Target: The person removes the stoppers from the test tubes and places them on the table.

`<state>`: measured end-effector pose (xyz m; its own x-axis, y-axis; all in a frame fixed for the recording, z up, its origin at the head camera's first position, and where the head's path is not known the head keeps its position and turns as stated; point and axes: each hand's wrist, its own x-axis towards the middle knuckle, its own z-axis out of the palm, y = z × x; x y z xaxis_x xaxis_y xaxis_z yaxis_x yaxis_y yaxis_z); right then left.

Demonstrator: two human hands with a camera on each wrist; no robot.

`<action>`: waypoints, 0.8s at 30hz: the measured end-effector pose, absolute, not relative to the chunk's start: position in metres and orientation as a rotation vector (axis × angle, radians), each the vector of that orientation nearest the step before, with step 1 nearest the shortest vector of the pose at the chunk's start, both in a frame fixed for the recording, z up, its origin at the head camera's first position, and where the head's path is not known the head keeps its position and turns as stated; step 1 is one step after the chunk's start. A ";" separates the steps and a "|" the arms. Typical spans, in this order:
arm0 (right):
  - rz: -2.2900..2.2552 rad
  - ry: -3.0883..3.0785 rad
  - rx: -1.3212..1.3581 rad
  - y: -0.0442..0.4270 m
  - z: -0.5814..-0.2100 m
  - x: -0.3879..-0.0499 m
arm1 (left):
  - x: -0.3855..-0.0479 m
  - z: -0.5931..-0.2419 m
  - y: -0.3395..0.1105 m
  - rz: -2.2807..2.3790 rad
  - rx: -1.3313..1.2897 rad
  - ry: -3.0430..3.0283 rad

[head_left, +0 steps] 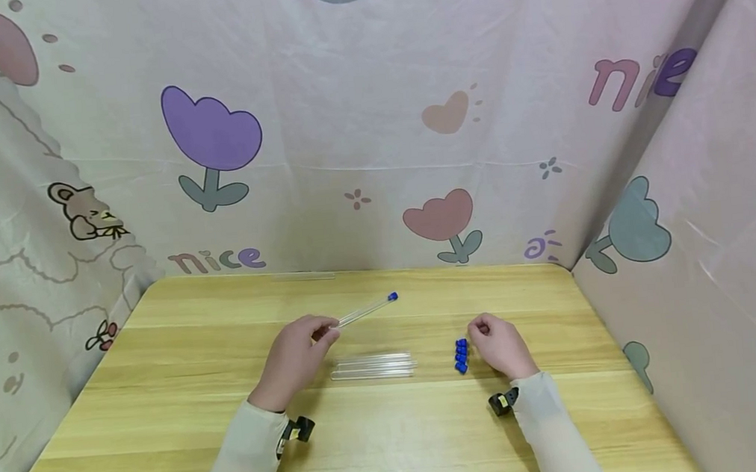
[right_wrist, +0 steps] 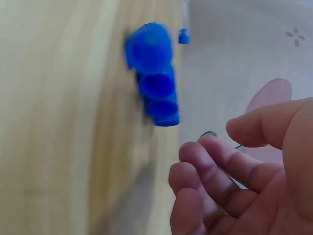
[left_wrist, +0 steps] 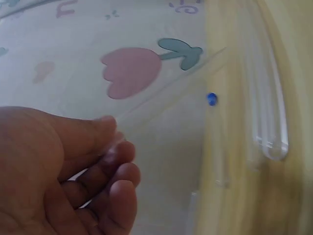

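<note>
My left hand (head_left: 297,359) pinches a clear test tube (left_wrist: 166,88) between thumb and fingers; it slants away from the fingertips in the left wrist view. Beyond it, another clear tube with a blue cap (head_left: 393,296) on its end appears to lie on the table. Several clear test tubes (head_left: 372,368) lie side by side, in front of and to the right of the left hand. A short row of loose blue caps (head_left: 460,356) stands right of them. Just right of the caps, my right hand (head_left: 504,346) has its fingers loosely bent, with thumb and index finger apart and nothing between them.
The wooden table (head_left: 383,445) reaches back to a printed cloth (head_left: 341,119) hanging behind it and along both sides. A thin clear strip (head_left: 303,276) lies along the table's far edge. A small camera is strapped to each wrist.
</note>
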<state>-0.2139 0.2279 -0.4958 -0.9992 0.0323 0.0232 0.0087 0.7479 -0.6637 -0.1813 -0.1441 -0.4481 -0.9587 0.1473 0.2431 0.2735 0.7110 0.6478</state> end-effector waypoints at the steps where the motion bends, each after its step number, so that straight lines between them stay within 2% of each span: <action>1: 1.106 -2.897 -0.036 0.227 -0.494 -0.214 | -0.183 -0.451 -0.145 -1.087 -0.326 -2.760; 9: 1.180 -2.856 0.005 0.219 -0.481 -0.208 | -0.194 -0.470 -0.149 -1.087 -0.293 -2.852; 24: 1.274 -2.804 0.126 0.202 -0.460 -0.193 | -0.195 -0.490 -0.153 -0.954 -0.302 -2.948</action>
<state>-0.1933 0.2025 -0.4599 -0.9950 -0.0498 0.0871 -0.0984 0.6555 -0.7488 -0.1954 -0.1529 -0.4904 -0.9807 0.1749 0.0869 0.1926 0.7935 0.5773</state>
